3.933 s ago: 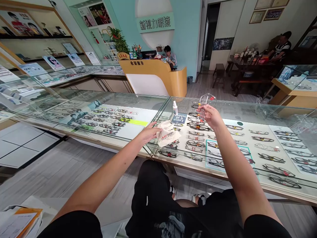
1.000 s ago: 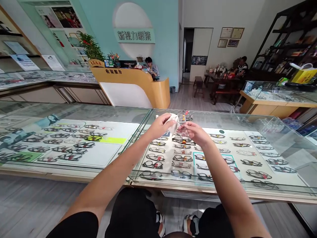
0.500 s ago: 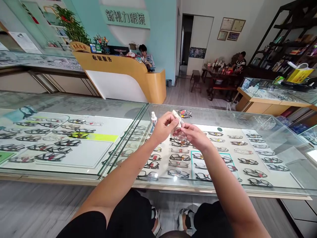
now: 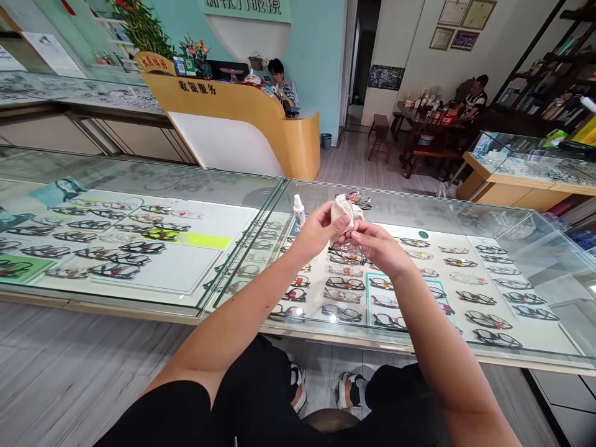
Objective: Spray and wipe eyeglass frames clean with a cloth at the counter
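Observation:
Above the glass counter, my left hand (image 4: 321, 231) pinches a pale cloth (image 4: 342, 210). The cloth is bunched against a pair of thin-framed glasses (image 4: 356, 239). Close on its right, my right hand (image 4: 378, 243) has its fingers closed on the glasses' frame. My fingers and the cloth hide part of the glasses. A white spray bottle (image 4: 298, 211) stands on the counter just left of my left hand. Beyond the cloth, several folded glasses (image 4: 361, 200) lie in a small pile.
Rows of glasses (image 4: 344, 284) lie inside the glass display case (image 4: 447, 208) under my arms, with another case (image 4: 186, 180) to the left. A person (image 4: 282, 87) sits behind the wooden cashier desk (image 4: 302, 146); another person (image 4: 474, 99) is at a dark table at the back right.
The view has shifted, so the counter and room appear lower or higher and further right. More of the pale cloth now shows, spread upright over my left fingers.

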Tool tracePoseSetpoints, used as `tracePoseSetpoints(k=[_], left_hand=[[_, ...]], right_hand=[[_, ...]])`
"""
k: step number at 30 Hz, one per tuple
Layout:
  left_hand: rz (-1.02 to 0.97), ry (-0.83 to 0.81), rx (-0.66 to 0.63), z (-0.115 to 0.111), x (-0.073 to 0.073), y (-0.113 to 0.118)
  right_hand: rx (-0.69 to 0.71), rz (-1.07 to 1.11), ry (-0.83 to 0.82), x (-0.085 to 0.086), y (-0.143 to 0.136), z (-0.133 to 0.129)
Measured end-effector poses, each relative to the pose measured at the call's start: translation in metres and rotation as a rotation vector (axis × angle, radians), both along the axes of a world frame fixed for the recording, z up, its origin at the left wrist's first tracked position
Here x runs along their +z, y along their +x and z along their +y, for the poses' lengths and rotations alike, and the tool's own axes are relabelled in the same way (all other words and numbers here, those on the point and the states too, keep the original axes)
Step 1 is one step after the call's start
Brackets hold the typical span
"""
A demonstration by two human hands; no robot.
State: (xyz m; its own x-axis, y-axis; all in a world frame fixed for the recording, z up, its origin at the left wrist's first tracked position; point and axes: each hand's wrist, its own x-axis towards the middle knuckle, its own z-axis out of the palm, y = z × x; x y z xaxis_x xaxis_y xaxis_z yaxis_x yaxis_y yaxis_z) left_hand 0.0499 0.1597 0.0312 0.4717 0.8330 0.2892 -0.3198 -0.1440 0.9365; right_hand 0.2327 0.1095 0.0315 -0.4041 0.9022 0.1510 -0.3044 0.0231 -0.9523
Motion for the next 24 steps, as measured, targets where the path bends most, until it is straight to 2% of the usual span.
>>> tracePoseSetpoints(k=[7, 13, 19, 24], left_hand=[[-0.02, -0.072, -0.102, 0.002, -0.006, -0.003], [-0.054, -0.154, -0.17, -0.003, -0.002, -0.004], [-0.057, -0.12, -0.064, -0.005, -0.002, -0.001], [-0.065, -0.108, 0.038, -0.004, -0.008, 0.004]], right_hand=[[0.018, 0.003, -0.03, -0.005, 0.001, 0.002], [0.006, 0.038, -0.08, -0.007, -0.001, 0.003], [-0.029, 0.016, -0.051, -0.013, -0.004, 0.003], [0.009, -0.046, 0.023, -0.016, -0.008, 0.004]])
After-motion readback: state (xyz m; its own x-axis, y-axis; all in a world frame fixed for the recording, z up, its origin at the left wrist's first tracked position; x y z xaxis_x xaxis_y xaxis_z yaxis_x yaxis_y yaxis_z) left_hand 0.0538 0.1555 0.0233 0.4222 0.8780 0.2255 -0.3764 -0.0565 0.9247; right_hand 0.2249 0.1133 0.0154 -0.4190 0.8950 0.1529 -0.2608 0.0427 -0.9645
